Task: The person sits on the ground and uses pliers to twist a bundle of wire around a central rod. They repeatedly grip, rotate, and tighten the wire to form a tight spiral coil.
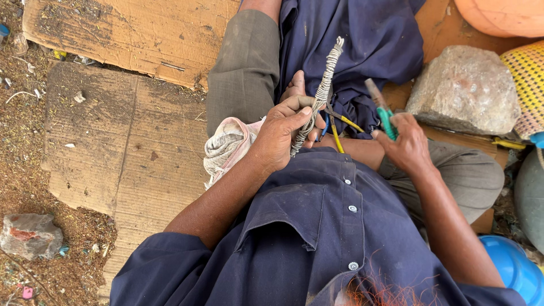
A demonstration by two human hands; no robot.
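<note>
My left hand grips a grey twisted cable that sticks up and away from me, with yellow and blue wire ends splaying out below the fingers. My right hand holds a green-handled tool, its worn tip pointing up toward the cable. Both hands hover over my lap, above dark blue cloth. A pale crumpled rag lies on my left thigh just beside the left hand.
I sit on flattened cardboard laid over dirt. A large grey stone lies to the right, a smaller stone at lower left. A blue round object, a woven yellow item and an orange object crowd the right edge.
</note>
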